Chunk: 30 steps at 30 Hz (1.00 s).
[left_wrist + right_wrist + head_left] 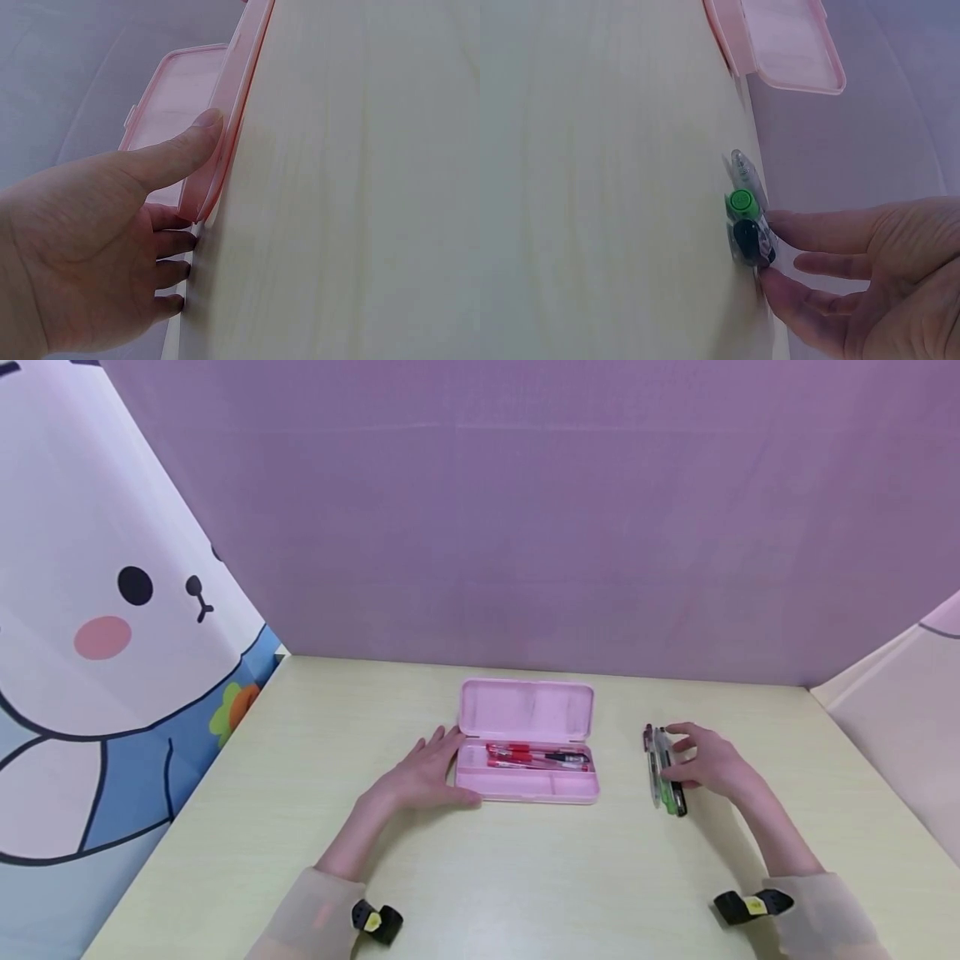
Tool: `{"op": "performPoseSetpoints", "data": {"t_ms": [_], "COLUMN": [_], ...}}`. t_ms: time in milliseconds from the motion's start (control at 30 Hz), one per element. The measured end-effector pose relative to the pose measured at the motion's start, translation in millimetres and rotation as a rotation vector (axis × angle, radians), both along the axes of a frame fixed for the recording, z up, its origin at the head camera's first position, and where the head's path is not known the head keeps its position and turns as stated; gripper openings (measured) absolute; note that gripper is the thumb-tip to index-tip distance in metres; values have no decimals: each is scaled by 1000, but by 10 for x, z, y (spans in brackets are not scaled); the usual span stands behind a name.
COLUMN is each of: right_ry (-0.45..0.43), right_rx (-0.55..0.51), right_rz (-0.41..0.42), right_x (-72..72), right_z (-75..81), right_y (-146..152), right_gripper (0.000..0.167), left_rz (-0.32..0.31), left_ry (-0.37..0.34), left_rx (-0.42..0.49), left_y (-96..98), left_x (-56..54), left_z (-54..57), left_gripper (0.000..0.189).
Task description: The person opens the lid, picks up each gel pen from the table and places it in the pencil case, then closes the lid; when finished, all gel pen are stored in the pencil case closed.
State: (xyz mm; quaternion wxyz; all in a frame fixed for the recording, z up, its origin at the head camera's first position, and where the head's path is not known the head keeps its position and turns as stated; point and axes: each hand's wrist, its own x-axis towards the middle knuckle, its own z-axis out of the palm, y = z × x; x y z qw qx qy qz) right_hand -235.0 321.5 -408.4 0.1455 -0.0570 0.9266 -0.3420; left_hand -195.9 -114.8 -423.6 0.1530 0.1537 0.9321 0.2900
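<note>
An opened pink pencil case (577, 789) lies on the table with its lid (525, 708) tipped back. Several red pens (517, 753) lie in its rear compartment, one with a black part. My left hand (423, 775) rests at the case's left end, fingers spread along the side. Its thumb (187, 150) presses the front wall. To the right, my right hand (708, 762) reaches over a small row of pens, thumb and fingers on either side of a black pen (748, 238). Beside that lie a green-ended pen (742, 200) and a clear pen (746, 174).
The pale wooden table (525, 868) ends at a purple backdrop (540, 527). A cartoon-printed cloth (112, 693) hangs at the left, and a pale cloth (900, 718) at the right. Black wrist cameras sit on both sleeves (817, 902).
</note>
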Motion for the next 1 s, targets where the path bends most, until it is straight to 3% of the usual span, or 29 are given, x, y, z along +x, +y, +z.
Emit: {"op": "performPoseSetpoints", "data": {"t_ms": [633, 1000], "right_ry": [-47, 72], "right_rx": [-9, -59], "right_rz": [-48, -69], "right_x": [4, 7], "right_z": [-2, 158], "right_y": [6, -15], "right_gripper": [76, 68], "left_rz": [-4, 0], "left_ry": [-2, 2], "left_rx": [4, -1], "left_y": [14, 4], "left_x": [-9, 12], "left_z": [-37, 8], "left_gripper": [107, 106]}}
